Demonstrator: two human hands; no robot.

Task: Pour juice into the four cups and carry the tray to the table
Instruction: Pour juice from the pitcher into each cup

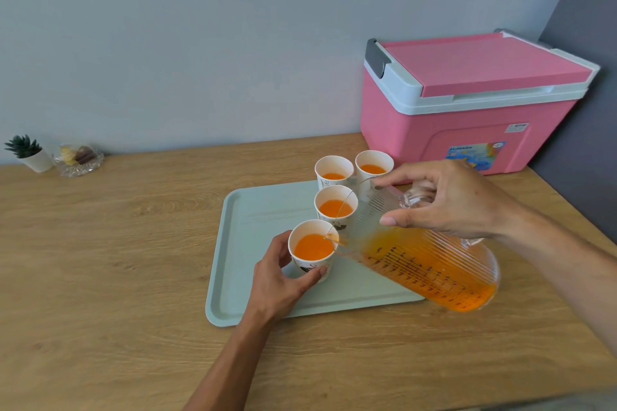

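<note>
Four paper cups stand on one pale green tray [240,243] that lies on the wooden tabletop [100,260], and all four hold orange juice. Two sit side by side at the tray's far edge, the far left cup [334,167] and the far right cup [374,162]; a third, the middle cup [335,202], stands just in front of them; the fourth, the near cup [312,248], is closest to the person.

The left hand [280,280] wraps the near cup, its fingers [314,275] curled around the cup's wall. The right hand [454,200] grips one ribbed clear pitcher [430,270] by its top, tilted so the spout rests over the near cup's rim; the pitcher is partly full of juice.

Behind the tray sits one pink cooler [467,103]. Far left, near the wall, stand one small potted plant [28,153] and one glass dish [78,160].
</note>
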